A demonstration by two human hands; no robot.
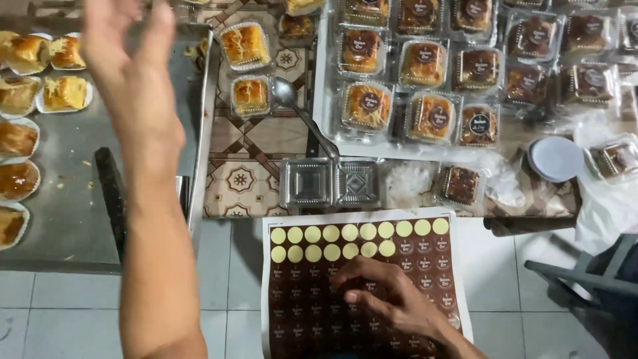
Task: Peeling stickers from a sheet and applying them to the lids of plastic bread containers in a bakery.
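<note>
Resting under right-hand fingers [372, 287]: brown sticker sheet [299, 292], beside open clear box [329, 183].

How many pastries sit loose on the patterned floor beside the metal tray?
2: one pastry near the tray's top corner, another pastry just below it, beside the spoon. The raised left hand may hide more.

One sticker sheet [365, 279], one spoon [299, 106], one open empty clear box [330, 183], two hands [382, 299].

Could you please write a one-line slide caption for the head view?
Right hand presses a sticker sheet while left hand rises over the pastry tray.
</note>
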